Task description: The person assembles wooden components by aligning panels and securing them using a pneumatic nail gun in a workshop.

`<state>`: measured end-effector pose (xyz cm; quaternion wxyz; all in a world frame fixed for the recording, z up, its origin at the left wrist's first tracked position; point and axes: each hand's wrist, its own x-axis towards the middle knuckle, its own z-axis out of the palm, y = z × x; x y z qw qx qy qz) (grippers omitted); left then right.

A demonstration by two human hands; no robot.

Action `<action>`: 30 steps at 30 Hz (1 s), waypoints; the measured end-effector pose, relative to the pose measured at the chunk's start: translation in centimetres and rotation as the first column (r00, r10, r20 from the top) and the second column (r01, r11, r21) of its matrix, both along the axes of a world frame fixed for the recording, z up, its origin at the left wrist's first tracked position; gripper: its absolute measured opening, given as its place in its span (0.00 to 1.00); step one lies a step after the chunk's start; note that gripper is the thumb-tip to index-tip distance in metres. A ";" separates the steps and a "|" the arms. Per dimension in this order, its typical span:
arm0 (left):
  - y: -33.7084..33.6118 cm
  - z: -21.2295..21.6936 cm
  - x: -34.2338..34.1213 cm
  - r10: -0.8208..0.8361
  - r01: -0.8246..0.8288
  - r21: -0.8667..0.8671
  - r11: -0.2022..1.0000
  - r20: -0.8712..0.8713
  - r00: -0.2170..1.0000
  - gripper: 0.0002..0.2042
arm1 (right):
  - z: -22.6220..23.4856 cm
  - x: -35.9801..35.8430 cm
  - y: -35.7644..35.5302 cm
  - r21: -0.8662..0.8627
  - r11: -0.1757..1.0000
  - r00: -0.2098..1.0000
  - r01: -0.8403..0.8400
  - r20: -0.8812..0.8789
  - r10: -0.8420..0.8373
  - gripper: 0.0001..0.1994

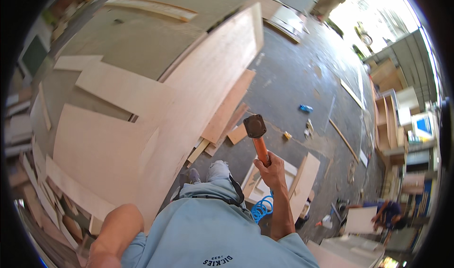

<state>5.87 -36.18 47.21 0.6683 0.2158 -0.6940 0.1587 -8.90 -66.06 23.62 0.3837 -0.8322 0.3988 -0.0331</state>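
Note:
My right hand (273, 172) is wrapped round the orange body of an air nail gun (260, 147), whose dark square bolted cap (255, 125) points up and away from me. Below that wrist hangs a coiled blue air hose (261, 208); its join to the tool is hidden. Of my left arm (116, 230) only the bent elbow area shows at the lower edge, and the hand is out of the picture. Close on my left lies a long pale plywood board (208, 74), with shorter plywood pieces (124, 84) across and beside it.
Wood offcuts (231, 121) lie beside the long board. A white framed panel (265, 187) and a plank (304, 183) lie under my right arm. On the floor are a blue item (306, 108) and a wooden strip (344, 140). Another person (390, 214) bends over a panel at lower right.

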 end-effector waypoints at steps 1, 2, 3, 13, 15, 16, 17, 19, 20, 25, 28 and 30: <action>0.3 0.1 -0.4 0.029 -0.029 0.023 0.999 0.002 1.000 0.07 | -0.4 1.5 -0.9 -0.035 0.997 0.998 -0.069 0.013 0.069 0.15; 0.4 0.2 -0.9 0.061 -0.061 0.050 0.997 0.008 0.998 0.09 | -0.5 3.5 -1.5 -0.042 0.992 0.993 -0.115 0.019 0.116 0.15; 0.3 -0.1 -1.1 0.191 -0.192 0.032 0.981 0.036 0.981 0.19 | -0.7 4.9 -2.2 -0.052 0.990 0.991 -0.134 0.017 0.135 0.14; -5.3 0.9 -1.8 0.487 -0.487 -0.022 0.873 0.017 0.873 0.16 | -7.5 25.2 -11.4 -0.376 0.749 0.793 -0.546 0.057 0.607 0.12; -6.3 2.9 -3.2 0.495 -0.499 0.071 0.864 0.060 0.867 0.06 | -8.5 30.1 -10.7 -0.421 0.659 0.704 -0.623 0.065 0.707 0.12; -6.9 2.7 -2.8 0.463 -0.468 0.098 0.878 0.067 0.884 0.03 | -9.0 32.3 -11.8 -0.461 0.628 0.687 -0.628 0.052 0.725 0.12; -7.5 2.2 -2.8 0.547 -0.550 0.068 0.833 0.053 0.835 0.03 | -9.6 34.4 -12.6 -0.461 0.616 0.687 -0.639 0.020 0.727 0.12; -8.7 1.2 -3.6 0.690 -0.690 0.017 0.723 0.037 0.723 0.07 | -10.5 38.7 -12.8 -0.531 0.577 0.662 -0.621 0.040 0.749 0.11; -9.4 0.9 -3.4 0.740 -0.740 -0.013 0.672 0.032 0.672 0.09 | -10.9 40.7 -13.1 -0.567 0.556 0.652 -0.608 0.044 0.757 0.10; -12.9 2.2 -4.4 0.888 -0.889 -0.005 0.458 -0.025 0.458 0.12 | -11.9 48.9 -7.8 -0.562 0.490 0.608 -0.667 -0.031 0.793 0.14; -13.8 2.8 -4.7 0.944 -0.943 0.057 0.329 -0.012 0.329 0.12 | -13.1 53.1 -5.0 -0.559 0.474 0.618 -0.680 -0.088 0.781 0.14; -14.1 2.9 -4.1 0.968 -0.964 0.085 0.250 -0.018 0.249 0.13 | -14.0 55.5 -4.1 -0.581 0.450 0.633 -0.678 -0.151 0.759 0.13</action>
